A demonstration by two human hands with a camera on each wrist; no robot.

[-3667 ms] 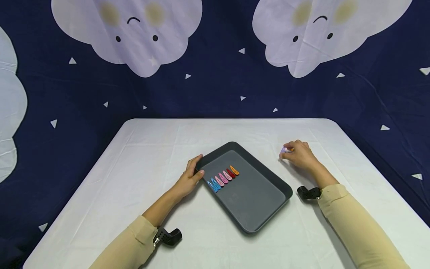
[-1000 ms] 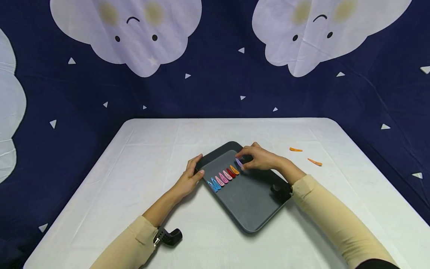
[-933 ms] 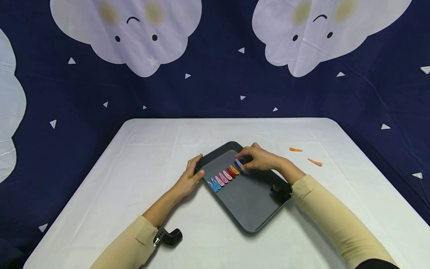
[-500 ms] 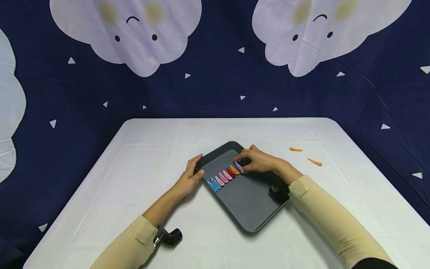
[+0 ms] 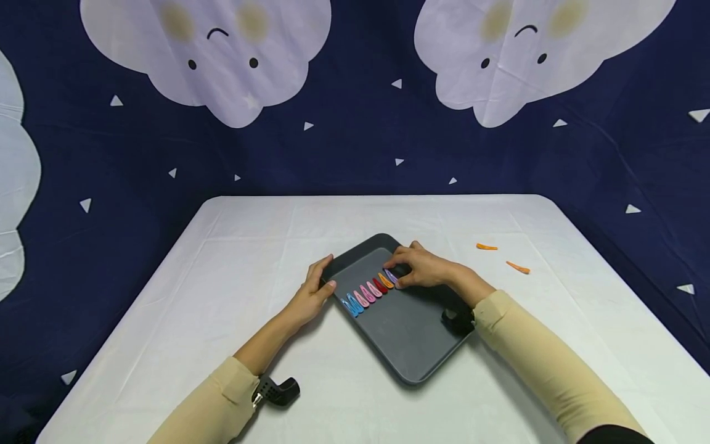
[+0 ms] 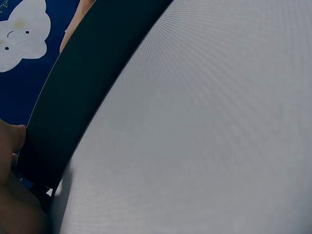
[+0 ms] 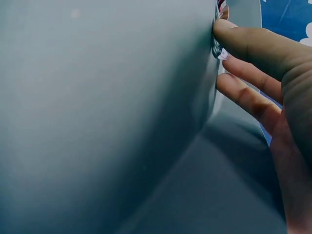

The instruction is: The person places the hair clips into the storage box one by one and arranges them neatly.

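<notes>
A dark grey tray [image 5: 413, 345] lies at a slant on the white table. At its left corner my left hand [image 5: 310, 293] grips the rim, thumb over the edge; the left wrist view shows the tray's outer wall [image 6: 73, 97] beside the hand [image 6: 12, 195]. Inside the tray, my right hand [image 5: 426, 267] pinches a purple snap hair clip [image 5: 391, 276] at the end of a slanted row. That row has an orange clip [image 5: 386, 281], a red clip [image 5: 379, 286], several pink clips [image 5: 367, 294] and blue clips [image 5: 350, 304]. In the right wrist view fingers partly hide the purple clip [image 7: 224, 54].
Two orange hair clips lie on the table right of the tray, one farther back [image 5: 487, 246] and one nearer [image 5: 518, 268]. A black wrist camera [image 5: 283, 392] sits on the left forearm, another [image 5: 457, 322] over the tray's right side. A dark blue cloud-patterned cloth [image 5: 355, 148] hangs behind.
My right hand has come from the table's right side into the tray with the purple clip, then shifted slightly left and nearer, beside the orange clip. My left hand stays on the rim.
</notes>
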